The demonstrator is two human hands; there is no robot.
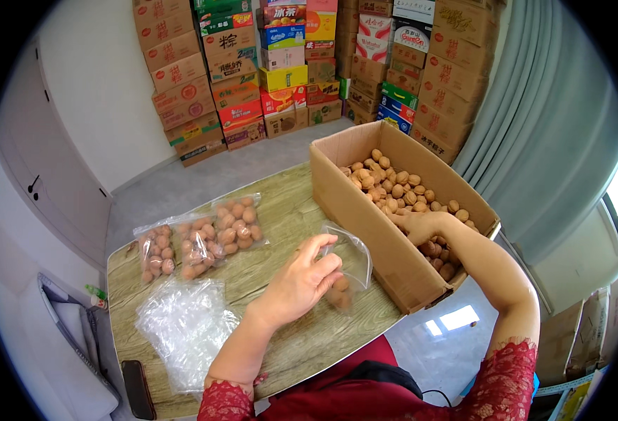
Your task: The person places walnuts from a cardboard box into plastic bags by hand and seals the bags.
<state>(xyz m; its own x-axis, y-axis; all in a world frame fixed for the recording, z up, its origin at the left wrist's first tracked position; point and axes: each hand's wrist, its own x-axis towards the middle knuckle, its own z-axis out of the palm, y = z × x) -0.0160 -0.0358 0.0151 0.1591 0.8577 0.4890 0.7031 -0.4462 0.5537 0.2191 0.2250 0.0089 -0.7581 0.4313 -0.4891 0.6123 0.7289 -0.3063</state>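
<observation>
Pinched in left hand (pixel 296 279) — 1 clear bag (pixel 353 269).

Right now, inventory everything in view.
Round walnuts: many, brown, box and bags
Open cardboard box: one, brown, right
Filled plastic bags: three, clear, table's left
Part-filled plastic bag: one, clear, beside box
Flat plastic bags: pile, clear, front left
Rectangular phone: one, black, front left
Wood-grain table: one, olive, centre
Stacked cartons: many, multicoloured, far wall
Draped curtain: one, bluish, right
Panelled door: one, pale, left
Lace sleeves: two, red, foreground
Left hand: one, bare, holding bag
Right hand: one, bare, inside box
</observation>
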